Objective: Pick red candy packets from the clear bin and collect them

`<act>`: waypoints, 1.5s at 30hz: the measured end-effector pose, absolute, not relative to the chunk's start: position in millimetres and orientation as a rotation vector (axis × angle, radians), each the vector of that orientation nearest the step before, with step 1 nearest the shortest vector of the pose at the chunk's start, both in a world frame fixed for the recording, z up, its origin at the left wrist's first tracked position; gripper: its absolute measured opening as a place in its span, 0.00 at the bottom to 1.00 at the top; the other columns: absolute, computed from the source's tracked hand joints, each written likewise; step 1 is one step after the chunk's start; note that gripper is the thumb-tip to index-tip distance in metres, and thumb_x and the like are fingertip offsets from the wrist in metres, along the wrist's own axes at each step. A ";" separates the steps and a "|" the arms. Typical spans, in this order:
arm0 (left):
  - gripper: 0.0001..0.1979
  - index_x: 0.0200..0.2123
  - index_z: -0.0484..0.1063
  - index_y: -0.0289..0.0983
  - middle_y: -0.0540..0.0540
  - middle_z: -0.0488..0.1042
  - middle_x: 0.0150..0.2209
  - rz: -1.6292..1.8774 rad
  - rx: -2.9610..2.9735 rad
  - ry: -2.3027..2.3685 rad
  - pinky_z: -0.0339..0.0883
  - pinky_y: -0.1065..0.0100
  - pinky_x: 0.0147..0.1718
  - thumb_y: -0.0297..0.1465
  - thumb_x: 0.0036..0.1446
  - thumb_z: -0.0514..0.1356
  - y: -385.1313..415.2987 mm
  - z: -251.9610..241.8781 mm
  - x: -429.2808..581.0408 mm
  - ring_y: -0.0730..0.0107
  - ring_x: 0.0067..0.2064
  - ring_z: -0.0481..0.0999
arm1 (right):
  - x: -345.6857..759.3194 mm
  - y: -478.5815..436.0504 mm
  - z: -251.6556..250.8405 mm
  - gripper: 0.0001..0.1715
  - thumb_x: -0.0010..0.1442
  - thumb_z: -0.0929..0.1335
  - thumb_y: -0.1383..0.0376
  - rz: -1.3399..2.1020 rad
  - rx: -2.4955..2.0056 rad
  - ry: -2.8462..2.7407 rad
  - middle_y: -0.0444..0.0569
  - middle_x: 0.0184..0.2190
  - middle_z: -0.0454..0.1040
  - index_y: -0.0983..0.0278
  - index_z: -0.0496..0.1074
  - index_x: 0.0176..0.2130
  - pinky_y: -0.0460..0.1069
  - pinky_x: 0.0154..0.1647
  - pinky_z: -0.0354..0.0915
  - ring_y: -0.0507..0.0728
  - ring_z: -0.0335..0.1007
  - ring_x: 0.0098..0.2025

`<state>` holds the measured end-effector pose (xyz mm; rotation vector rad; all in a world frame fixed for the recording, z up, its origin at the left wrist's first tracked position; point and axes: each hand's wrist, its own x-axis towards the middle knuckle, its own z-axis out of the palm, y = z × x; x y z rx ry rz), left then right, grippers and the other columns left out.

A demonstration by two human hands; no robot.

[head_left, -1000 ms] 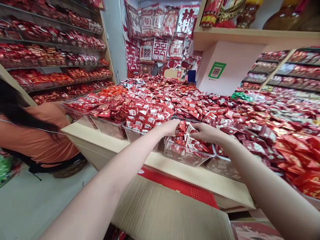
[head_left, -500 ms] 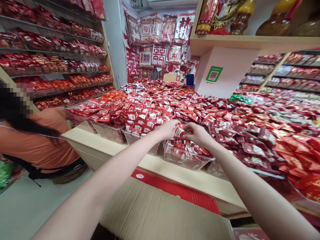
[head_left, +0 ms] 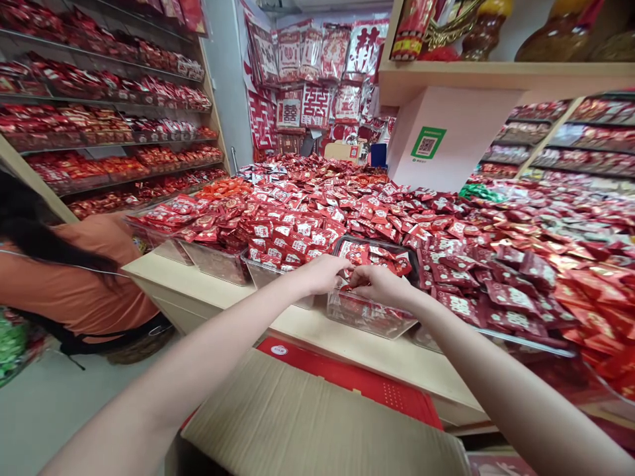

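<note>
My left hand [head_left: 327,274] and my right hand [head_left: 381,285] are close together over the front of a clear plastic bin [head_left: 370,316]. The fingers of both are curled and pinched toward each other. A small red-and-white packet [head_left: 348,280] shows between the fingertips, mostly hidden by them. More red printed packets [head_left: 370,254] lie in the bin behind my hands. To the left, beside my left hand, is a bin heaped with red packets with white labels [head_left: 282,241]. Dark red packets [head_left: 459,304] fill the bin right of my right hand.
A cardboard box [head_left: 317,423] with a flap stands below me, against the pale wooden counter edge [head_left: 292,324]. A person in an orange top [head_left: 94,264] sits low at the left. Overhead on the right hangs a wooden shelf [head_left: 461,76]. Stocked shelves [head_left: 109,142] line the left wall.
Both hands have moved down toward the bin's front, bringing the small packet lower. More of the packets in the bin's rear now shows. The view has shifted slightly.
</note>
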<state>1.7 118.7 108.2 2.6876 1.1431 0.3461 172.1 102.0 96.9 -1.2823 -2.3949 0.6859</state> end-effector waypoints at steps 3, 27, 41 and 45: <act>0.14 0.36 0.70 0.41 0.49 0.74 0.31 0.209 2.789 1.116 0.59 0.73 0.29 0.24 0.44 0.54 119.7 109.8 4.5 0.69 0.33 0.71 | 173.7 103.4 99.2 0.07 0.47 0.63 0.70 0.806 -1.266 -2.448 0.43 0.27 0.72 0.64 0.69 0.28 0.44 0.31 0.60 0.50 0.66 0.29; 0.11 0.35 0.72 0.40 0.49 0.74 0.34 0.039 2.623 1.062 0.59 0.74 0.31 0.26 0.47 0.54 116.7 127.2 23.3 0.72 0.33 0.70 | 229.4 82.0 119.3 0.11 0.51 0.60 0.66 0.115 -1.604 -2.740 0.49 0.24 0.73 0.63 0.71 0.27 0.44 0.24 0.55 0.53 0.66 0.24; 0.23 0.49 0.56 0.34 0.45 0.71 0.36 0.720 1.940 0.867 0.64 0.72 0.31 0.24 0.47 0.56 109.1 133.8 39.3 0.76 0.32 0.70 | 207.7 70.7 134.9 0.21 0.49 0.65 0.58 0.599 -1.206 -1.892 0.51 0.40 0.71 0.63 0.66 0.43 0.50 0.38 0.63 0.55 0.67 0.39; 0.23 0.46 0.61 0.30 0.46 0.70 0.33 0.792 2.047 0.906 0.63 0.72 0.28 0.26 0.43 0.59 117.1 130.8 37.5 0.75 0.30 0.69 | 206.9 82.3 122.7 0.21 0.45 0.68 0.56 0.939 -1.192 -1.713 0.50 0.32 0.73 0.67 0.69 0.36 0.48 0.33 0.64 0.53 0.67 0.31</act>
